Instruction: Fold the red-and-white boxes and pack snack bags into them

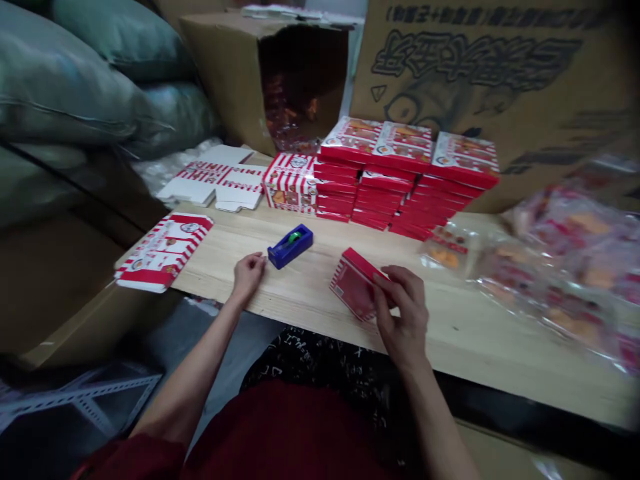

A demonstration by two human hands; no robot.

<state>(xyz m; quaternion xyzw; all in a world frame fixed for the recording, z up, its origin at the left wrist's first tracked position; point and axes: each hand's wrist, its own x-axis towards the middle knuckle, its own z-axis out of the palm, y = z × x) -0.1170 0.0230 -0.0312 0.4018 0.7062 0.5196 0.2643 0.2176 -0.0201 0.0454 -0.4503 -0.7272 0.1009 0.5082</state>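
My right hand [400, 310] grips a small red-and-white striped carton [357, 285], which is folded into a box and tilted over the wooden table top [310, 303]. My left hand [249, 277] rests on the table with its fingertips pinched together, a short way left of a blue tape dispenser [290, 245]. The hand and dispenser are not touching. I see nothing in the pinch, though a thin strip of tape could not be ruled out. A flat, unfolded striped carton blank [164, 252] lies at the table's left end.
Stacks of red cartons [380, 177] and one striped box [290, 183] stand at the table's back, beside flat blanks [213, 183]. Clear bags of orange food [565, 267] lie at right. Large cardboard boxes [490, 87] and grey sacks [75, 87] rise behind.
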